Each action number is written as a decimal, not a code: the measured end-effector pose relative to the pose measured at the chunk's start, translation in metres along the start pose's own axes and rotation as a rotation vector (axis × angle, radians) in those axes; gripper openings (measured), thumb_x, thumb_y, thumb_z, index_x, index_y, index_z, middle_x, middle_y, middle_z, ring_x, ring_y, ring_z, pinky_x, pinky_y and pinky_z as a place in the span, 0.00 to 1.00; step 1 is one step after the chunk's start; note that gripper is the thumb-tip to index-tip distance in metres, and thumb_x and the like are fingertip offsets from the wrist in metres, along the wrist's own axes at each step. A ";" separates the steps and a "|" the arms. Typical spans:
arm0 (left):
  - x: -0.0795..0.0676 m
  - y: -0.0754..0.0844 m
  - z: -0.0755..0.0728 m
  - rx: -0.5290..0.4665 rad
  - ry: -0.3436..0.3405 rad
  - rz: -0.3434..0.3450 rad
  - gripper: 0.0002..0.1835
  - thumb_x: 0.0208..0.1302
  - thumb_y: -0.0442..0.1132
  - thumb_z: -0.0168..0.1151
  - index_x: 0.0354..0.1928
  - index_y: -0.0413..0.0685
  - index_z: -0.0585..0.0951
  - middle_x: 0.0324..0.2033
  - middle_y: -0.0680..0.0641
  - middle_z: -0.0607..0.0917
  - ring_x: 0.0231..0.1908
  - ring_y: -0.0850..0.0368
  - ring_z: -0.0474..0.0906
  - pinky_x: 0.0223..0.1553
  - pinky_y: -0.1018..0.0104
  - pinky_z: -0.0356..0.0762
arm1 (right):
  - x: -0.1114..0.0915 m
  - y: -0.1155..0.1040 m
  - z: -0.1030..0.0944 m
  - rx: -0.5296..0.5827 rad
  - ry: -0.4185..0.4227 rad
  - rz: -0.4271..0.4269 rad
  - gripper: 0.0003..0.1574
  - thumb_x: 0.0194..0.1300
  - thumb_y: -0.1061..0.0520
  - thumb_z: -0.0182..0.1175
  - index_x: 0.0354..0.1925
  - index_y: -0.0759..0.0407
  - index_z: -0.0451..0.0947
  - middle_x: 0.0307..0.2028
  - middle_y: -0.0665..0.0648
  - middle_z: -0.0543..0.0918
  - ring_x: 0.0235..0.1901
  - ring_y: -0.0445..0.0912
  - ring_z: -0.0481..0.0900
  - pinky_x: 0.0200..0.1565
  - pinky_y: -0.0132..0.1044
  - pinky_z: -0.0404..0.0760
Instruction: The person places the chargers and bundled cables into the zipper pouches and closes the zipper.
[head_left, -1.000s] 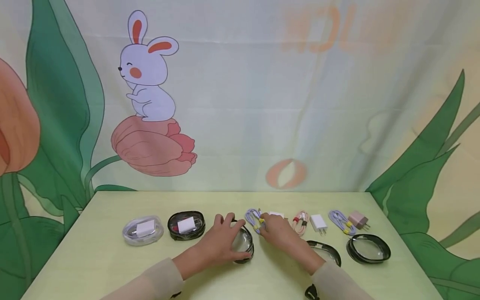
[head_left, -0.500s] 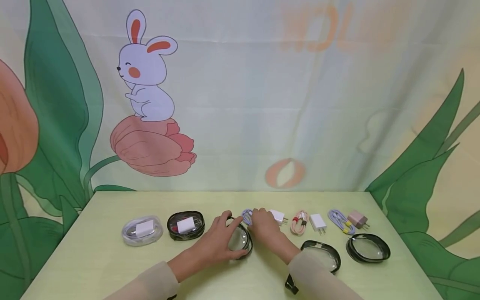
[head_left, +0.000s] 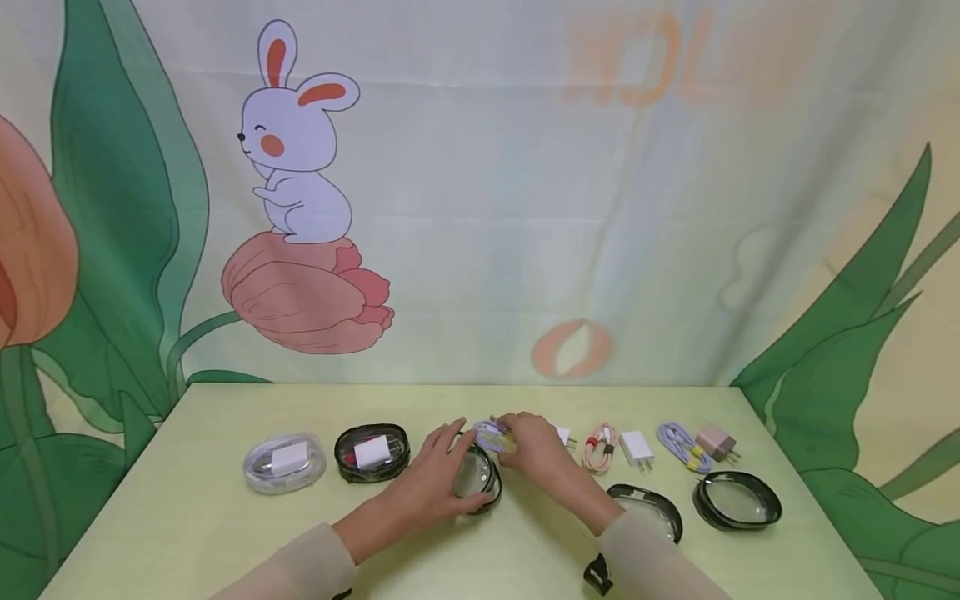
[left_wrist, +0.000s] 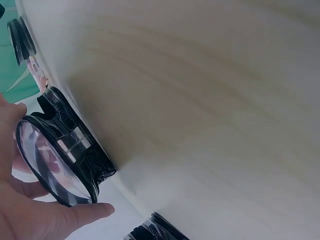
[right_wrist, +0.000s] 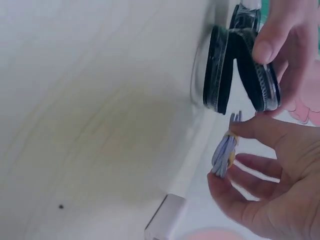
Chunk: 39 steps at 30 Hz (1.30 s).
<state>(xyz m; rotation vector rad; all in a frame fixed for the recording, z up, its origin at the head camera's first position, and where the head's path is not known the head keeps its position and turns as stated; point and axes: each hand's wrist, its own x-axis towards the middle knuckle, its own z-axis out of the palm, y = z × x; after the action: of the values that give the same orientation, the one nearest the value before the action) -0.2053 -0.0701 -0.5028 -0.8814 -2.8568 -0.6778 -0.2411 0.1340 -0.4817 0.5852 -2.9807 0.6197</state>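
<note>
My left hand (head_left: 420,492) grips a small clear pouch with black zipped edging (head_left: 495,492), near the middle of the table. In the right wrist view the pouch (right_wrist: 217,70) gapes, its zipper sides spread apart toward my right hand. A coiled lavender cable (right_wrist: 225,152) with a yellow tie is pinched between the thumb and fingers of my right hand (head_left: 547,458). Its metal plug ends point at the gap of the pouch, just short of it. In the left wrist view my thumb and fingers straddle the clear face of the pouch (left_wrist: 55,165).
To the left lie a white-edged pouch (head_left: 255,471) and a black-edged pouch (head_left: 405,454), each with a white charger inside. On the right are a pink cable (head_left: 600,450), white charger (head_left: 637,450), lavender cable (head_left: 684,446), pink charger (head_left: 716,442) and black-edged pouches (head_left: 738,521).
My right hand has picked up the lavender cable and carried it left, right up to the pouch. The left hand keeps its hold on the pouch, shifting slightly left.
</note>
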 end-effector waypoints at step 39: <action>-0.013 -0.003 -0.007 -0.099 0.022 0.079 0.45 0.60 0.51 0.72 0.69 0.31 0.62 0.72 0.31 0.61 0.73 0.35 0.56 0.68 0.42 0.66 | -0.008 -0.013 0.009 0.027 -0.108 -0.195 0.16 0.52 0.57 0.76 0.40 0.61 0.88 0.28 0.52 0.85 0.28 0.42 0.78 0.29 0.31 0.75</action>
<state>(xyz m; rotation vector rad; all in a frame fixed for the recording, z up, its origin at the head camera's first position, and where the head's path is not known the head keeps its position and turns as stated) -0.1966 -0.0824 -0.5003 -0.9873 -2.7736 -0.8212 -0.2290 0.1226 -0.4856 0.9261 -2.9658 0.6322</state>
